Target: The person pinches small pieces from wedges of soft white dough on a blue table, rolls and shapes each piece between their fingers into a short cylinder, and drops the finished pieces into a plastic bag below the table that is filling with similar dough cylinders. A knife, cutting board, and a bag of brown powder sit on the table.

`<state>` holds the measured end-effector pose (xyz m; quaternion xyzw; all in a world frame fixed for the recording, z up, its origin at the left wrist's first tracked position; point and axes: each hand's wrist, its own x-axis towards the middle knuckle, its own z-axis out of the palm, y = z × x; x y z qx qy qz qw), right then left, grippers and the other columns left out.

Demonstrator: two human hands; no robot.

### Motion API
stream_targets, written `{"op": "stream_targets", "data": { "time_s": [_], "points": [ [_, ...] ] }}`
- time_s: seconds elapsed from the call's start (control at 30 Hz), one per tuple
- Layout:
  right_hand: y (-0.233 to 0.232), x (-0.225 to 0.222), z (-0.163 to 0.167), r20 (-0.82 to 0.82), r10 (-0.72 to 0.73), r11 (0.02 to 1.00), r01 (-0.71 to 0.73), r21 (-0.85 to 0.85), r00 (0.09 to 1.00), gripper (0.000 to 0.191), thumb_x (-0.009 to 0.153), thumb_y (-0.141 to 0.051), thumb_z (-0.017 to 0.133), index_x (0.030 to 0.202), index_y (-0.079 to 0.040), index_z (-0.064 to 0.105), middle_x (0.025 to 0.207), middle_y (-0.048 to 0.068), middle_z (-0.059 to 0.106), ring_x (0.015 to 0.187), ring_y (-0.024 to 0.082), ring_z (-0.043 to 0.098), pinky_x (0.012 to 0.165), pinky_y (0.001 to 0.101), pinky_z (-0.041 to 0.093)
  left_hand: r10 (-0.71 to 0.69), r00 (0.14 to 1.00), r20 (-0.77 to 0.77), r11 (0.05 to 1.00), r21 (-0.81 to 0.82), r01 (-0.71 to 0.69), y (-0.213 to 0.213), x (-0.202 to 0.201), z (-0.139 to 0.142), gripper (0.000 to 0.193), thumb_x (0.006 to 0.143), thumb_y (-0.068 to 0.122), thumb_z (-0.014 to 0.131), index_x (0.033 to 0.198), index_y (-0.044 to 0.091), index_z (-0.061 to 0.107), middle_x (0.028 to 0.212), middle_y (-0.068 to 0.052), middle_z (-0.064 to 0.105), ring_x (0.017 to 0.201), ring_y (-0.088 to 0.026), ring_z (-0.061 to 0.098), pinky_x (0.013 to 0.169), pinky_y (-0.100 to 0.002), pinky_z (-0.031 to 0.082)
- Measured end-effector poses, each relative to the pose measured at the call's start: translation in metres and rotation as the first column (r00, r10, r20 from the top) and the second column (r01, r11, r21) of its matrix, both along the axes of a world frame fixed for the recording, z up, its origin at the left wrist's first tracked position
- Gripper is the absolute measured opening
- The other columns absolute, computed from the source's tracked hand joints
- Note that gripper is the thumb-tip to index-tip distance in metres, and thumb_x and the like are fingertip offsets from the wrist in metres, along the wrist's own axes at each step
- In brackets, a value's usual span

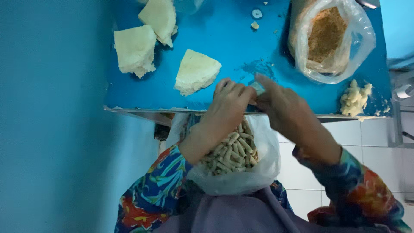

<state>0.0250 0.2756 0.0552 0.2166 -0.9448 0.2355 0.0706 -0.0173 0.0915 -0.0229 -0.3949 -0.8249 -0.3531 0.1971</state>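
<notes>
At the centre of the frame a small pale piece of dough (258, 88) is pinched between the left hand (230, 105) and the right hand (280, 105), each grip closed on it at the fingertips, just above the near edge of the blue tabletop (241, 47). Directly below the hands, in the lower middle, a white plastic bag (254, 172) is seen open on the lap, filled with short ridged dough sticks (233, 153). At the upper right a clear plastic bag (358, 43) is stood on the tabletop, holding brown crumbs (325, 36). Three pale dough wedges (196, 71) are laid at the upper left, and a small dough lump (355, 99) is left at the right edge
</notes>
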Motion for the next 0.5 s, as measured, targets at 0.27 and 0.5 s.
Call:
{"op": "stream_targets", "data": {
  "time_s": [0.27,0.5],
  "points": [
    [0.009,-0.008,-0.008,0.071,0.060,0.973,-0.043,-0.225,0.996,0.073,0.091,0.007,0.065,0.156,-0.011,0.037,0.107,0.016,0.072,0.095,0.028,0.073,0.077,0.0408,0.060,0.103,0.977,-0.185,0.980,-0.150,-0.132,0.003,0.016,0.002,0.017,0.094,0.002,0.071,0.110,0.000,0.064,0.095,-0.014,0.060,0.100,-0.031,0.062,0.106,-0.050,0.045],
    [0.007,0.019,-0.037,-0.200,-0.008,0.999,0.018,0.050,0.980,0.063,0.099,0.001,0.066,0.156,-0.003,0.038,0.105,0.015,0.073,0.097,0.033,0.070,0.077,0.0443,0.059,0.027,0.976,-0.214,0.958,-0.274,-0.086,-0.003,0.012,-0.007,0.018,0.093,0.004,0.072,0.110,0.004,0.066,0.097,-0.009,0.060,0.099,-0.026,0.062,0.122,-0.058,0.040]
  ]
}}
